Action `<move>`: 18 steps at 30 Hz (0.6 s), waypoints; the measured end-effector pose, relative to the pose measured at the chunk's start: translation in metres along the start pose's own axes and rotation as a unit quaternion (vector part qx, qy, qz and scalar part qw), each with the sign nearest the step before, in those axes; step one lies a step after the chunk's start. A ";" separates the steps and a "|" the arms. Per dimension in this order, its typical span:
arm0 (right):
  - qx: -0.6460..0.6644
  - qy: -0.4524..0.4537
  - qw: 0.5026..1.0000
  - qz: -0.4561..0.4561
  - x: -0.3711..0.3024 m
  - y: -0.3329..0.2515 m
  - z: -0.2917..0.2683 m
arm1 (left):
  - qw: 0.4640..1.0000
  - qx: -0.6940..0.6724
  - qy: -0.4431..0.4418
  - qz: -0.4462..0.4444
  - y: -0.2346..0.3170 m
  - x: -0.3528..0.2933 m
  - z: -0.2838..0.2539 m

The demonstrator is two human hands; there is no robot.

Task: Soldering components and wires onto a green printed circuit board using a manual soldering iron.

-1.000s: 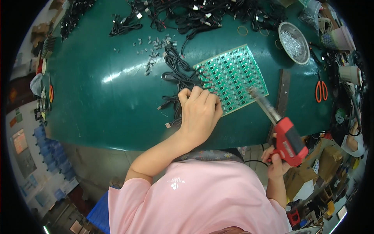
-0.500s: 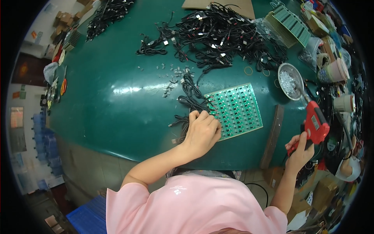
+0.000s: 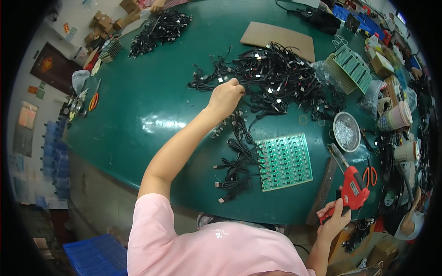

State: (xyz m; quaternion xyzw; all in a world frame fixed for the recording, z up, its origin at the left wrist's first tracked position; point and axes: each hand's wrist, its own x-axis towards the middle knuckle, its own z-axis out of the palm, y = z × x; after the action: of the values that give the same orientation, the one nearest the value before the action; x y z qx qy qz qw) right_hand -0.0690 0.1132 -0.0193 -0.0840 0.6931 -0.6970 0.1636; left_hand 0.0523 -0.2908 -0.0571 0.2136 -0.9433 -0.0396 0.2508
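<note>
My left hand (image 3: 224,97) reaches out to the near edge of a tangled pile of black cables (image 3: 276,69). Its thumb and fingers are pinched together; what they hold, if anything, is hidden. A red soldering gun (image 3: 354,189) is gripped in my right hand (image 3: 335,221), its metal tip pointing up and left, just below a metal bowl (image 3: 346,149). Between my hands lies a green panel of small circuit boards (image 3: 286,163). Several black cables (image 3: 237,168) with USB plugs lie along its left edge, their ends at the boards.
A dark metal bar (image 3: 323,186) lies right of the panel, with red-handled scissors (image 3: 369,175) beyond. Orange-handled scissors (image 3: 94,101) sit far left. Behind the pile are cardboard (image 3: 276,36) and stacked panels (image 3: 352,64). Another person's hand (image 3: 158,5) shows near a second cable pile (image 3: 159,32).
My left hand has left the panel's left edge and moved away to the cable pile. The soldering gun's tip has come back from over the bowl. The whole view has shifted.
</note>
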 end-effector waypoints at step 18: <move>0.040 -0.018 0.999 0.029 -0.006 -0.006 0.012 | 0.652 -0.683 0.121 -0.307 0.000 0.032 -0.071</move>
State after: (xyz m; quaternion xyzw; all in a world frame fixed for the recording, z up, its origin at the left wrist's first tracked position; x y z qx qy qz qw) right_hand -0.0597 0.1043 -0.0124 -0.0698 0.6637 -0.7176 0.1992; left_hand 0.0622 -0.3020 0.0197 0.2621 -0.4926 -0.7208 0.4112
